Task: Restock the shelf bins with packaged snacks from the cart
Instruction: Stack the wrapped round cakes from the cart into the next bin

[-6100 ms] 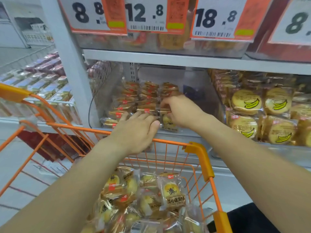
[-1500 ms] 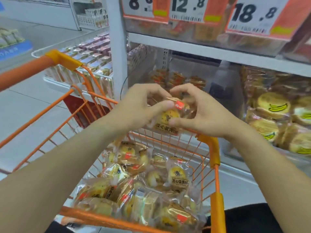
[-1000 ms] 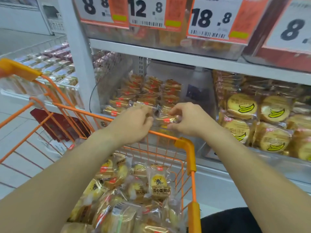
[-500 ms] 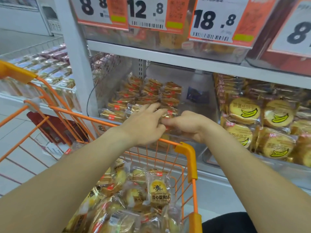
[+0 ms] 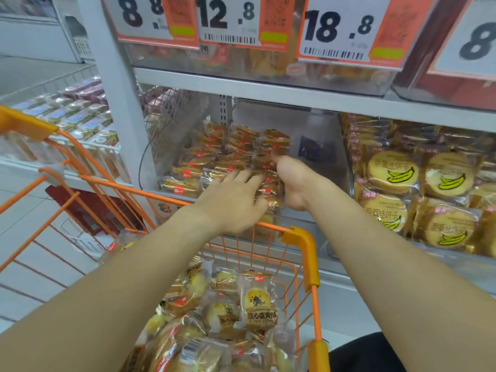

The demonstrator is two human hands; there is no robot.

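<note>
The clear shelf bin (image 5: 174, 135) holds rows of golden snack packets (image 5: 214, 157) standing on edge. My left hand (image 5: 230, 200) reaches over the cart's front rim and rests with straight fingers on the front packets. My right hand (image 5: 295, 181) is pushed in beside it at the right-hand row, thumb up; its fingers are hidden behind the palm. A packet (image 5: 271, 202) shows low between the two hands. Below my arms the orange cart (image 5: 298, 234) is piled with more snack packets (image 5: 257, 304).
Banana biscuit packs (image 5: 391, 170) fill the bin to the right. Price tags (image 5: 341, 28) hang from the upper shelf (image 5: 268, 89) just above the bin opening. A grey upright post (image 5: 115, 89) stands at the left, with another stocked shelf (image 5: 67, 116) beyond it.
Both hands brought a packet from above the cart into the bin. Since half a second ago they have pushed deeper among the front rows and the left fingers have straightened.
</note>
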